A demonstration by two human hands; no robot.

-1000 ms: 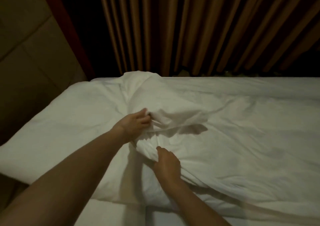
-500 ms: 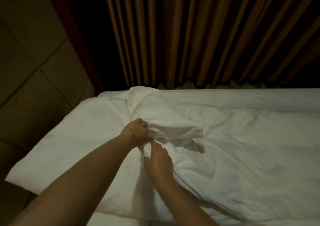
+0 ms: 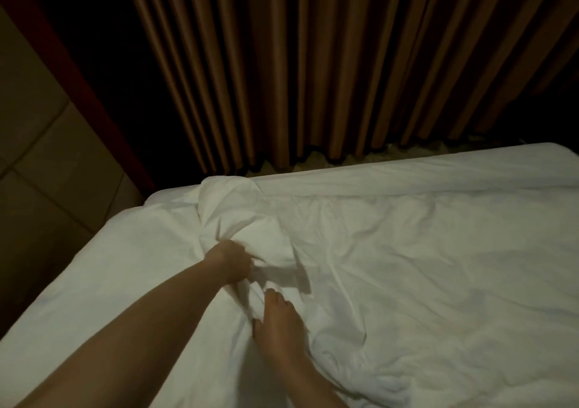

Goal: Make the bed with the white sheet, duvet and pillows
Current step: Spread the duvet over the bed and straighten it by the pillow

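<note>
The left hand's [image 3: 233, 262] fingertips are hidden in a bunched fold of the white duvet [image 3: 407, 266], gripped near the bed's far left corner. The right hand [image 3: 279, 323] pinches a fold just beside it.

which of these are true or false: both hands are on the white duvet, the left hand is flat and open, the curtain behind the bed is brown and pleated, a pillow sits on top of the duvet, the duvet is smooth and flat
1. Both hands are on the white duvet. True.
2. The left hand lies flat and open. False: its fingers are curled round a bunch of the fabric.
3. The curtain behind the bed is brown and pleated. True.
4. A pillow sits on top of the duvet. False: no separate pillow shows.
5. The duvet is smooth and flat. False: it is creased, bunched into a ridge by the hands, and the right hand grips a fold.
</note>
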